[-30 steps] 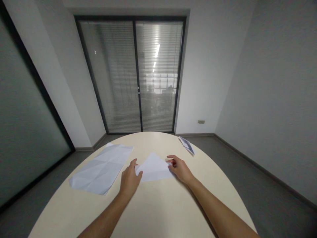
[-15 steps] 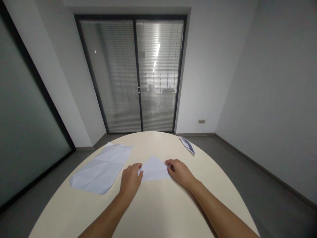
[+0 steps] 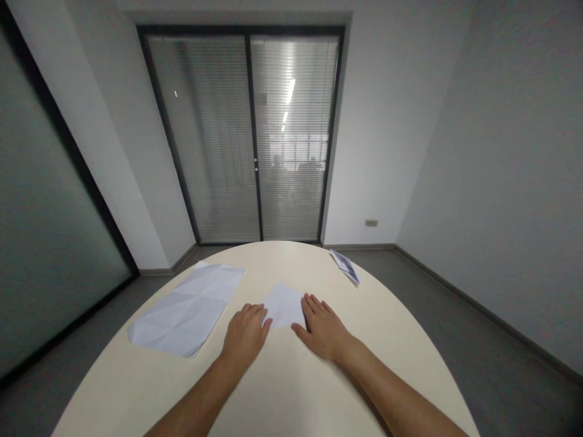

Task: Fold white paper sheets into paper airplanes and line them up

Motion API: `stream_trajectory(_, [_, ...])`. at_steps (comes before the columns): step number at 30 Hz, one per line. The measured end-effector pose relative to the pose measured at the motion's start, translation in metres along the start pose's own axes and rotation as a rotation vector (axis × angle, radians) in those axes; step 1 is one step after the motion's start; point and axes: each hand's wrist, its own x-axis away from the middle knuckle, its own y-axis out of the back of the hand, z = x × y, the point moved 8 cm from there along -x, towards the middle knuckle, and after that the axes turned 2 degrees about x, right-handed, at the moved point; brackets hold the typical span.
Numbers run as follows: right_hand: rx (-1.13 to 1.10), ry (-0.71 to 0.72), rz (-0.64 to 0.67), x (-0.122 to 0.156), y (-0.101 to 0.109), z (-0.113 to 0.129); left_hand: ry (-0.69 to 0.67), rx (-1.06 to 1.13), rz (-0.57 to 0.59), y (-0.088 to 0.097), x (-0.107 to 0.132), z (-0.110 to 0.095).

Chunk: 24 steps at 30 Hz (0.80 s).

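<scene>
Pale tabletop point(image 3: 282, 388); creased white sheet point(image 3: 189, 312) along its left edge; right hand point(image 3: 322, 328) spread flat; left hand point(image 3: 246, 331) half-curled, can't tell if pinching; folded paper point(image 3: 283, 306) between them, in from far edge; smaller folded piece point(image 3: 345, 267) at far-right edge; likely flattening a fold, next press calls for even pressure

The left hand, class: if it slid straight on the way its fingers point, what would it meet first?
Most likely the small white paper: the left hand lies at its left edge, though whether they already touch is hard to tell.
</scene>
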Motion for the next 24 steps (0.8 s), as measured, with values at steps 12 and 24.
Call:
stream_trajectory(12, [-0.042,0.010,-0.038,-0.003,0.009,-0.010,-0.098,0.046,0.008,0.005,0.000,-0.008])
stream_trajectory(24, [0.035,0.107,-0.161,-0.002,0.021,-0.006,-0.111,-0.078,0.046,0.011,-0.002,-0.013])
